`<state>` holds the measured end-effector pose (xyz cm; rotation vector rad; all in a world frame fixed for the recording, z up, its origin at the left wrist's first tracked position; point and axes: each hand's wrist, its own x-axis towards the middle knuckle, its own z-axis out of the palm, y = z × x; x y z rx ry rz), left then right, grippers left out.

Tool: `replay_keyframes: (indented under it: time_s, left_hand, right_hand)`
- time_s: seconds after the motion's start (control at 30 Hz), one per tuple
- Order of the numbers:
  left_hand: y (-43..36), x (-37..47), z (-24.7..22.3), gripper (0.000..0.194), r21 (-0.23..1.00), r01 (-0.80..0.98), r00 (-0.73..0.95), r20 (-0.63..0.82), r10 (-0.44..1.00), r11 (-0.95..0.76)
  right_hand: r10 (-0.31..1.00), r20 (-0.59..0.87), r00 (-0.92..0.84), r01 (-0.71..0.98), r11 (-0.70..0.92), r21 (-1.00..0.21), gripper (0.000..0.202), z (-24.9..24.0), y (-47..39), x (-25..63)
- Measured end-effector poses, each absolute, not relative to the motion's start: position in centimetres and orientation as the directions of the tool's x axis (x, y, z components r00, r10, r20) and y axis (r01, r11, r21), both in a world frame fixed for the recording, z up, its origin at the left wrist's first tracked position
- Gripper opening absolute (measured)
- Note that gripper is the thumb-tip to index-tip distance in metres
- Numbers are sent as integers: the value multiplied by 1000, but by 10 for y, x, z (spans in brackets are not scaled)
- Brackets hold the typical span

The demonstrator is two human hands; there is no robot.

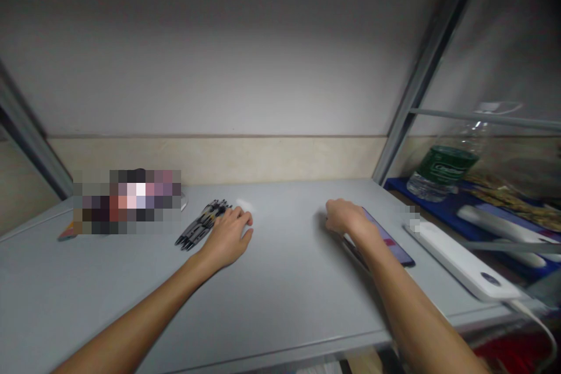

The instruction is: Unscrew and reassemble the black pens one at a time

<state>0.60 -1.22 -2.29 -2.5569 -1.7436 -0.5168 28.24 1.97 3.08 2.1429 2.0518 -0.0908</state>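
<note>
On the grey desk lies a bundle of dark pens [198, 229], left of centre. My left hand [228, 238] rests at the right side of the bundle, its fingers loosely spread and partly over the pens' far ends. My right hand [344, 218] is right of centre with its fingers curled down toward the desk; what they hold, if anything, is hidden. Beneath and beside my right wrist lies a phone [397, 250] with its screen lit, partly covered by the wrist.
A white power strip [460, 263] with a cable lies at the right edge. Beyond the metal frame, a large water bottle [445, 169] stands on a blue surface [397, 187]. A blurred-out object [135, 201] sits at the back left, near the wall.
</note>
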Motion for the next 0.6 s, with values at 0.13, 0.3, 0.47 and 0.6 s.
replay_keyframes:
  time_s: [0.13,0.3,0.47,0.6]
  left_hand:
    - [-12,6,-24,16,169,907,331,280,901,-386]
    - [-10,5,-26,16,160,908,335,279,900,-388]
    - [-10,5,-26,16,152,910,336,276,901,-386]
    - [-11,5,-26,16,156,907,339,284,897,-392]
  right_hand:
    - [984,-166,65,995,-51,88,42,31,22,285]
    - [979,-185,80,993,-63,98,43,28,27,289]
    - [974,-219,56,994,-35,99,43,30,25,288]
    - [972,-235,22,996,-1,87,37,35,20,287]
